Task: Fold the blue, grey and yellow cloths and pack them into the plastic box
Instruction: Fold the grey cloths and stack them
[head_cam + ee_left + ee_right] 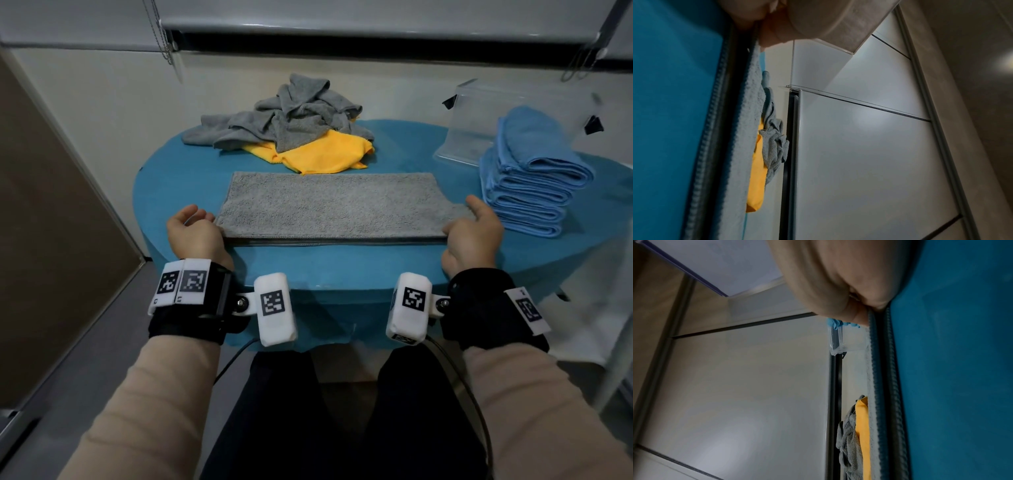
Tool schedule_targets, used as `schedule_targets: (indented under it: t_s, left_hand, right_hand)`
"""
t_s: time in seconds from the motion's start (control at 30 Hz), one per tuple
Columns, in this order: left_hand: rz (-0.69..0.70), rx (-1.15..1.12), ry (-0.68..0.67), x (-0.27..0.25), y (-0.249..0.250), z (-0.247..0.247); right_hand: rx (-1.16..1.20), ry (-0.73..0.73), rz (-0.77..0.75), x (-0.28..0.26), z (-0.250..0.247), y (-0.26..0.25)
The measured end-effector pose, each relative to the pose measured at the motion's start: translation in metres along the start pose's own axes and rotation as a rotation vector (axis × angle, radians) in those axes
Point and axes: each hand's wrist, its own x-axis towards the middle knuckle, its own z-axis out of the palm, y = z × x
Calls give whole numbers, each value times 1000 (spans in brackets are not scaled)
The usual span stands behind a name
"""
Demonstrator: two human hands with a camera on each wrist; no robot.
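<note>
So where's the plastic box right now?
In the head view the plastic box stands at the table's far right, just behind the stack of folded blue cloths; it looks empty.

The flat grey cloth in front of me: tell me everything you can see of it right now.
The flat grey cloth looks like terry, folded into a long strip with two layers showing along its near edge. It lies crosswise on the teal table cover, near the front edge. The left hand is at its left end and the right hand at its right end; both pinch the near corners. Behind it sit crumpled grey cloths over a yellow cloth.
</note>
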Motion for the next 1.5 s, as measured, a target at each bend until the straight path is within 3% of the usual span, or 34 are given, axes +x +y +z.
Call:
schedule_targets:
  t_s: [0.17,0.27,0.33,0.4,0.47,0.53,0.6,0.7,0.77,1.0,1.1,1.23,1.5]
  left_hand:
    - [15,7,21,-5,5,-1]
    - [98,22,49,-12,21,0]
    - [184,4,6,-25,35,6]
    - [181,-68,-138,-48,40,19]
    - [-4,-125,-409,-76,36,34]
    - [-254,-145,-653,-92,27,46]
    - [-440,-170,-689,-88,20,49]
    - [-643,-283,-615,-61,17,41]
    - [-692,-326,-576,-45,19,33]
    - [-616,-346,-479,-4,29,3]
    - [-580,-325,-435,3,34,3]
    - [-555,-288,-444,2,46,25]
    - [-596,-217,-595,-3,37,103]
  right_hand:
    - [-71,-86,-26,-4,0,-4]
    - [-365,-91,-215,-7,-1,-12]
    - [-521,-100,-355,-14,4,-24]
    - [-380,-251,-382,-28,17,-33]
    - [-138,-517,-165,-55,35,-39]
    - [42,-766,157,-75,52,-38]
    - [152,-876,407,-80,58,-34]
    - [265,-824,596,-63,50,-25]
    - [323,-769,655,-48,38,-24]
    - [390,-468,606,1,-8,-36]
    - [355,-410,578,8,-10,-37]
    - [225,-446,508,3,20,-50]
    - [218,-721,540,-19,119,-62]
